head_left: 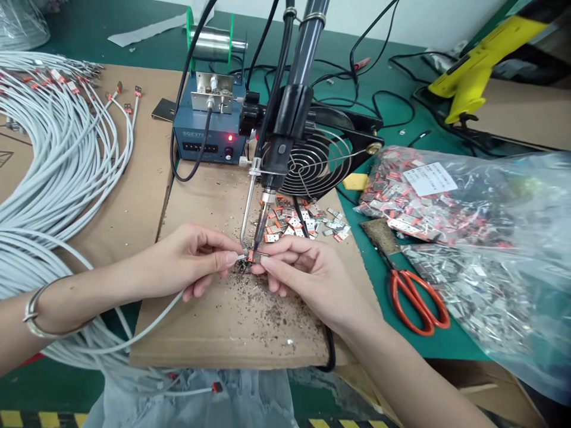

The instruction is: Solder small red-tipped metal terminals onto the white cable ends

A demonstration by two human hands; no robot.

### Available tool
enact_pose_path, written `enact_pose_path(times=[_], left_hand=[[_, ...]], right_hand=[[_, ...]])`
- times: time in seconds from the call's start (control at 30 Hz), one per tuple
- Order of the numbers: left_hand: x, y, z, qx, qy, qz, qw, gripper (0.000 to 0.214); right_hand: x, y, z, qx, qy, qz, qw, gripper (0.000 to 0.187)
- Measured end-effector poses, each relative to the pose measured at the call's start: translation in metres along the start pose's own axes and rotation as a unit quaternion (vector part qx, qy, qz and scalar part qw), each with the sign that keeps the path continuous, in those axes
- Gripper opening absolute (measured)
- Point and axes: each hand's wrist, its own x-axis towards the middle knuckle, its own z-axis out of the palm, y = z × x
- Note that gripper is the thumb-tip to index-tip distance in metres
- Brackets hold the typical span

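Note:
My left hand pinches the end of a grey cable that trails off toward me over the cardboard pad. My right hand pinches a small orange and metal terminal against the cable end. Both meet directly under the tip of the fixed soldering iron and its solder feed tube. Dark solder crumbs lie on the pad around my fingers.
A pile of loose terminals lies behind my hands. A blue soldering station, a fan, bundled grey cables, orange scissors, plastic bags of parts and a yellow glue gun surround the pad.

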Motion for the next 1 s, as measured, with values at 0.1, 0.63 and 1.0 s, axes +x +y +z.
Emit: enact_pose_path(times=[0.1,0.63,1.0], left_hand=[[-0.0009,0.0000,0.0005,-0.009,-0.009,0.007,1.000,0.020],[0.0007,0.0015,0.0023,0.003,0.012,-0.007,1.000,0.017],[-0.0022,0.0065,0.0048,0.010,0.018,-0.027,0.999,0.016]], right_hand=[[0.0004,0.0007,-0.0009,0.004,-0.010,-0.006,1.000,0.019],[0.0014,-0.0026,0.0004,-0.017,0.002,0.007,1.000,0.016],[0.0012,-0.0022,-0.0024,0.003,-0.025,0.005,1.000,0.013]])
